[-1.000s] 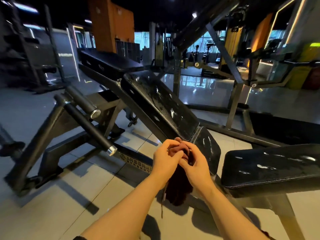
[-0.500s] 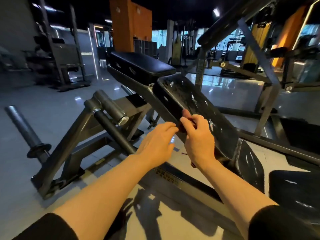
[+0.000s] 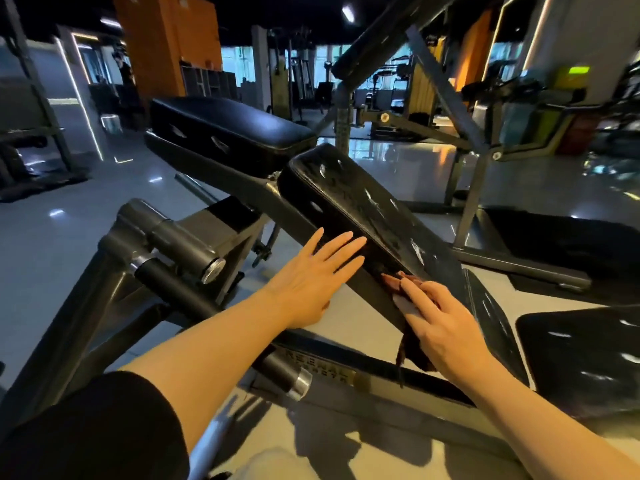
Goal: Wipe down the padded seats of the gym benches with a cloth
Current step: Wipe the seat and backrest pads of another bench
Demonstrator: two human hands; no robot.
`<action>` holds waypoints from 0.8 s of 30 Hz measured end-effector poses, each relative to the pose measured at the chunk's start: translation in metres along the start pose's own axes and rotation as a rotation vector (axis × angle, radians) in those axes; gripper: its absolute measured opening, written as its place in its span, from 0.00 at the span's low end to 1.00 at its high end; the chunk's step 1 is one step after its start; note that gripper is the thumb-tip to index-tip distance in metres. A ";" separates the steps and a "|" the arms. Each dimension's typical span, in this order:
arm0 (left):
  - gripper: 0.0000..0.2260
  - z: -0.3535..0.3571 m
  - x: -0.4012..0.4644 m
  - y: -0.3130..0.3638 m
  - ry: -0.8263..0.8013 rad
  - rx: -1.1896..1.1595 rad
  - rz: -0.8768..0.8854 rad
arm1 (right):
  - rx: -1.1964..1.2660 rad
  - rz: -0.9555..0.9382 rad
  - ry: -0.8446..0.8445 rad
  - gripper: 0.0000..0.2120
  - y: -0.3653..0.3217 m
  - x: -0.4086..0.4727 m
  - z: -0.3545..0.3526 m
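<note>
Half a second ago both hands sat close together at the near edge of the sloped pad with the cloth bunched between them; now they have parted. The left hand (image 3: 313, 277) lies flat against the pad's (image 3: 363, 206) left side wall, fingers straight and spread, holding nothing. The right hand (image 3: 441, 327) has slid down to the pad's lower left edge and presses the dark red cloth (image 3: 398, 282) against it with nearly straight fingers; a crumpled fold pokes out past the fingertips and a frayed tail hangs below the palm. The pad is a long, tilted slab of glossy black vinyl, creased and scuffed with pale worn patches. A flat, smoother black cushion (image 3: 228, 128) sits behind it, and a small seat pad (image 3: 491, 320) lies just below it. The frame (image 3: 114, 271) is matte grey steel tubing with chrome-capped round pegs (image 3: 211, 265).
</note>
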State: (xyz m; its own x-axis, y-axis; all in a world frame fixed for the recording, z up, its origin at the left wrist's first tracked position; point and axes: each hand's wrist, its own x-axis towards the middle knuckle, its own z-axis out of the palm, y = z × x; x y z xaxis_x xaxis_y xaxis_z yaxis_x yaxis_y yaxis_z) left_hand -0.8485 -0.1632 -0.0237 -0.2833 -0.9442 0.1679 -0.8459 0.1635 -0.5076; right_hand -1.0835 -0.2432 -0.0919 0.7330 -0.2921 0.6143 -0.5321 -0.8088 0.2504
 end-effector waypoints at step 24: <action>0.36 0.022 -0.001 0.012 0.060 -0.120 -0.030 | -0.129 0.453 0.094 0.25 -0.066 0.066 0.005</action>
State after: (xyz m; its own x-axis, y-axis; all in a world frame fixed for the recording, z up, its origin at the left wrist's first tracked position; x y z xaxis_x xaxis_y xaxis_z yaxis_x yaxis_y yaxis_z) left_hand -0.8483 -0.1664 -0.0485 -0.2805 -0.9310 0.2335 -0.9014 0.1719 -0.3975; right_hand -0.9977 -0.2114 -0.0721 0.3766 -0.5487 0.7464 -0.8418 -0.5390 0.0285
